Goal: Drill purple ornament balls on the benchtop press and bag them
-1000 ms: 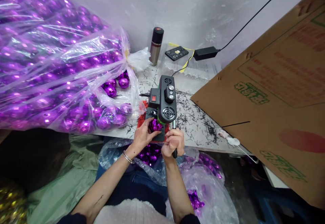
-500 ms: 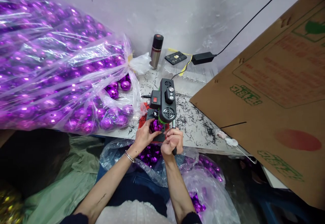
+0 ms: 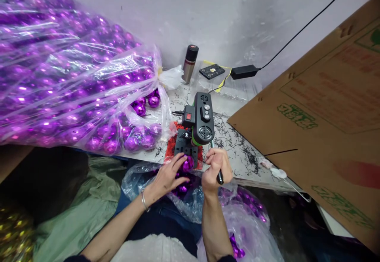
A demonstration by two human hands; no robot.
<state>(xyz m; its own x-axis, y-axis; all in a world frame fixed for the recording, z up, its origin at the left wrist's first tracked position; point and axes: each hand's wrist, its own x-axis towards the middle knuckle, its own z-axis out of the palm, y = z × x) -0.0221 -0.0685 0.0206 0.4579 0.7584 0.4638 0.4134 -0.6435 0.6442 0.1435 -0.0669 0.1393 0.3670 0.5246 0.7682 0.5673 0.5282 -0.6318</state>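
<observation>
My left hand (image 3: 170, 175) has its fingers and thumb spread apart. Its fingertips touch a shiny purple faceted ball (image 3: 187, 164) at the front edge of the machine's base, while the thumb stays clear of the ball. My right hand (image 3: 218, 169) is closed around the black-gripped lever (image 3: 220, 178) on the right side of a small black bench machine (image 3: 204, 119). That machine has round vents and a red switch, and its slotted black base plate (image 3: 181, 145) rests on red material. Below the table edge, an open clear plastic bag (image 3: 135, 181) holds more purple balls.
A big tied clear bag of purple balls (image 3: 74, 84) fills the left. Behind the machine are a flask (image 3: 190, 64), a dark flat device (image 3: 211, 71) and a power adapter (image 3: 245, 72). A cardboard box (image 3: 297, 103) leans in from the right. Dark shavings litter the white table (image 3: 225, 151).
The purple ball has come forward from under the machine's head to the base's front edge. My left hand has drawn back and spread; my right hand and the lever have swung outward.
</observation>
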